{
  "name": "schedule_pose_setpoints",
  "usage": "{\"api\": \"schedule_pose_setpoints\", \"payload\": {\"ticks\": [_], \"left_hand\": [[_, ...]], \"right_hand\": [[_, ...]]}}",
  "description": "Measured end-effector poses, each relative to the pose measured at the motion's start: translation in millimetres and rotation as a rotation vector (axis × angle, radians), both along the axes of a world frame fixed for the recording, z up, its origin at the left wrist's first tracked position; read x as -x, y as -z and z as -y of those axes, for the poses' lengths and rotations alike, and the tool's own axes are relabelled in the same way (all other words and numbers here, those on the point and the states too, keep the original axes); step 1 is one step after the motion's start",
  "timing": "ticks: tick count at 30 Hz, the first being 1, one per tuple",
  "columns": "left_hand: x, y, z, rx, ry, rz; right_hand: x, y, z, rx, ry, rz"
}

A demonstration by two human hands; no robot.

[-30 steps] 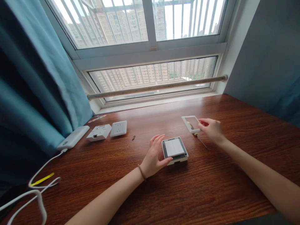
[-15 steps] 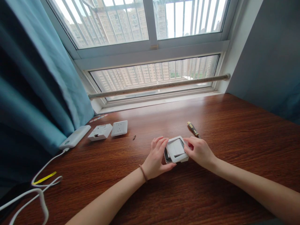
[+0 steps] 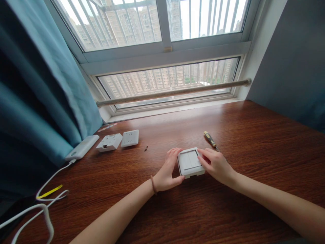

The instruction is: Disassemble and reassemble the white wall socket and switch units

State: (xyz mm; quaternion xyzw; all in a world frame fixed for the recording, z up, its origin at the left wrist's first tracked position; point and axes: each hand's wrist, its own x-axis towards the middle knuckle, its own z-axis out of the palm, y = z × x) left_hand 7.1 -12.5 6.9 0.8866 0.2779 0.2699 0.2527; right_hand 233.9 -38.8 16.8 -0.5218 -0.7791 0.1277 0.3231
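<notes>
A white wall switch [image 3: 190, 160] with a square cover frame sits on its white mounting box [image 3: 195, 173] on the wooden table. The frame lies nearly flat around the switch's rocker panel. My left hand [image 3: 169, 171] grips the left side, fingers at the far corner and thumb at the near corner. At the right edge, the fingers of my right hand [image 3: 214, 165] hold the frame, covering part of it. Just beyond my right hand lies a screwdriver [image 3: 209, 138] with a yellow and black handle; its shaft is partly hidden.
Left of my hands lie small screws [image 3: 146, 148], a white socket panel [image 3: 130, 138] and another white mounting box [image 3: 109, 142]. A white power bank [image 3: 82, 147] with a white cable [image 3: 54, 173] lies by the blue curtain [image 3: 58, 84]. A window rail [image 3: 175, 92] crosses behind the table.
The cover frame was tilted and askew over the switch; now it lies squared on it. My left thumb has moved left to the near corner.
</notes>
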Motion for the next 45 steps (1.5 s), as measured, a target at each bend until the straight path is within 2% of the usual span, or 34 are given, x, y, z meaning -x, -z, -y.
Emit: {"api": "schedule_pose_setpoints", "payload": {"ticks": [13,18,33,45], "left_hand": [[0.9,6.1,-2.1,0.062,-0.067,-0.018],[-0.5,6.2,-2.0,0.061,-0.071,-0.020],[-2.8,-0.1,0.3,0.114,-0.077,0.010],[-6.6,-0.6,3.2,0.008,-0.127,-0.076]], "right_hand": [[1.3,-2.4,0.2,0.041,-0.011,0.064],[1.0,-1.6,0.0,-0.005,-0.054,-0.009],[-0.2,6.3,-4.5,0.039,-0.099,-0.032],[-1.2,10.8,-9.1,0.136,-0.146,-0.048]]}}
